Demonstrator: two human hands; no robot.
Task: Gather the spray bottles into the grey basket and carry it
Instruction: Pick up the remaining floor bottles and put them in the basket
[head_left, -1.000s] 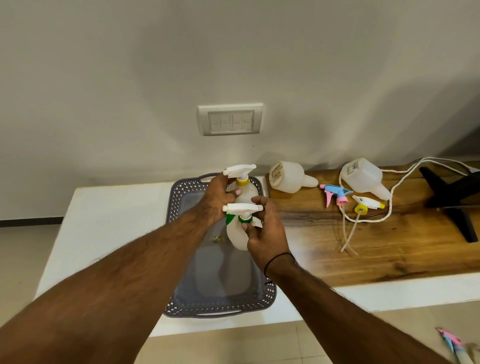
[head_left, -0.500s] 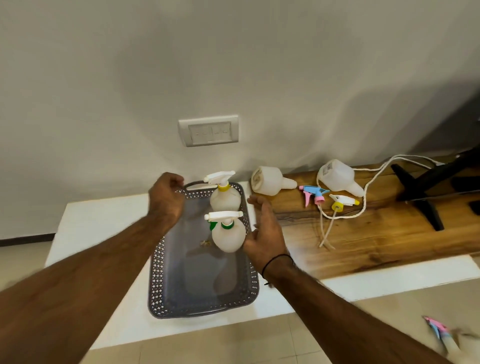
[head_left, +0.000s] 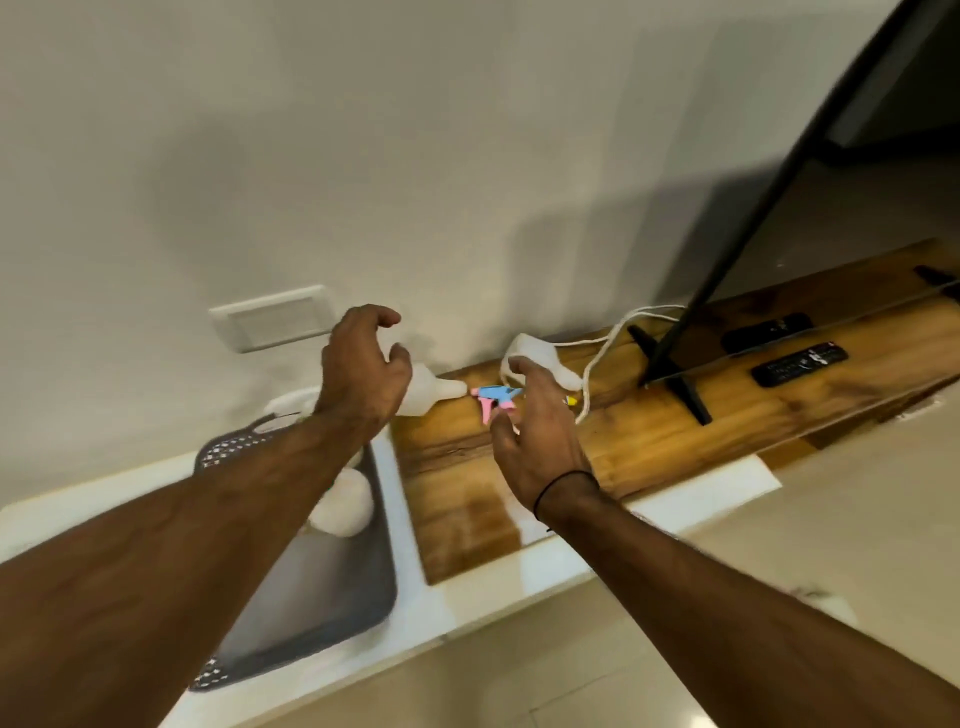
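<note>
Both hands are spread and empty: left hand (head_left: 363, 374) above a capless white bottle (head_left: 428, 393), right hand (head_left: 535, 436) over the pink-and-blue trigger head (head_left: 493, 399); grey basket (head_left: 332, 582) beneath the left forearm.

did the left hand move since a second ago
Yes. The left hand left the basket and now reaches open toward the bottle lying on the wood.

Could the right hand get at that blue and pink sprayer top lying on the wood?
Probably yes. The right hand is open and hovers right beside the blue and pink sprayer top on the wooden board. Nothing lies between them, though a white cord trails close by.
</note>
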